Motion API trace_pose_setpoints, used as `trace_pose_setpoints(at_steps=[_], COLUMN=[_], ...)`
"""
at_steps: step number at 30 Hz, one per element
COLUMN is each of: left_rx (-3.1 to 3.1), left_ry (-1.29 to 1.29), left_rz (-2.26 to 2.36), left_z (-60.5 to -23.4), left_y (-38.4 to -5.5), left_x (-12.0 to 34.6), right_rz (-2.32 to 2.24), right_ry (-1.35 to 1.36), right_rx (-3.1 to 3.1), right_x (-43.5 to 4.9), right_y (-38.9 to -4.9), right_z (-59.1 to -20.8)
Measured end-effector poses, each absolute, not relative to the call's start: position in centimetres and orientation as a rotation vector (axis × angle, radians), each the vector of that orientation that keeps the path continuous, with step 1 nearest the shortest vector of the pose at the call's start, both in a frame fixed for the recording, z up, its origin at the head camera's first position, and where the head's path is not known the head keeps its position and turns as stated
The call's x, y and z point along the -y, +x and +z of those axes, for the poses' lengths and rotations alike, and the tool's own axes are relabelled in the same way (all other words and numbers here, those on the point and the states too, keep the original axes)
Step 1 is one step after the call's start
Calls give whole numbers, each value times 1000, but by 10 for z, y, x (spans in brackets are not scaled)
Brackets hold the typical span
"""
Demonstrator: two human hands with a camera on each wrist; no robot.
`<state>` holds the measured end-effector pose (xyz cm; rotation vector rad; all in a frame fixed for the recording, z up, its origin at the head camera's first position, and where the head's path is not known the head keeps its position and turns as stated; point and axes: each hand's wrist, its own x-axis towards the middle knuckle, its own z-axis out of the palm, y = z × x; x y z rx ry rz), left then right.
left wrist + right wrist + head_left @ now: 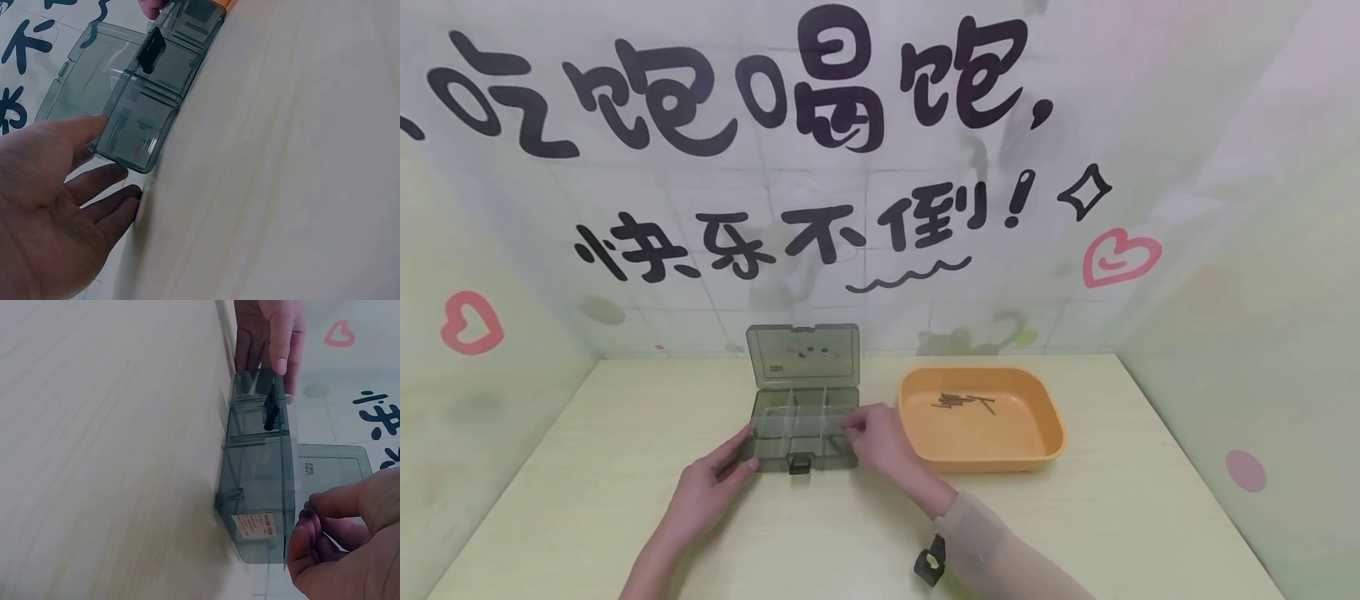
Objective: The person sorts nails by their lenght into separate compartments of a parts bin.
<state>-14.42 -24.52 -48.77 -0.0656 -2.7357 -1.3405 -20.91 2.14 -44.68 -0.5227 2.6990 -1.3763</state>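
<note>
A translucent grey compartment box rests on the table with its lid raised at the back. My left hand holds its left end, the thumb at the front corner and the index finger further back; the other fingers stay loose beside the box. At the right rim is my right hand, thumb and finger pinched on a small dark thing, mostly covered by the fingertips. Several dark screws lie in the front right compartment.
Right of the box stands an orange tray with several dark screws in it. White walls enclose the table at the back and both sides. A black strap device hangs at my right wrist.
</note>
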Motion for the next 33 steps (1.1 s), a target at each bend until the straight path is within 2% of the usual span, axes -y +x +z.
trace_pose_setpoints(at_steps=[11,18,33], left_rx=[2733,2741,2750], left_ry=[-61,-50,-45], left_rz=[-1356,-1364,-1345], left_z=[-488,-490,-488], left_y=[-147,-147,-144], left_x=[245,243,243], right_rz=[-1401,-1396,-1586], right_ry=[-620,-716,-440], right_rx=[-2558,-2534,-2462], right_x=[-34,-62,-127], right_y=[-217,-225,-242], right_z=[-432,-430,-431])
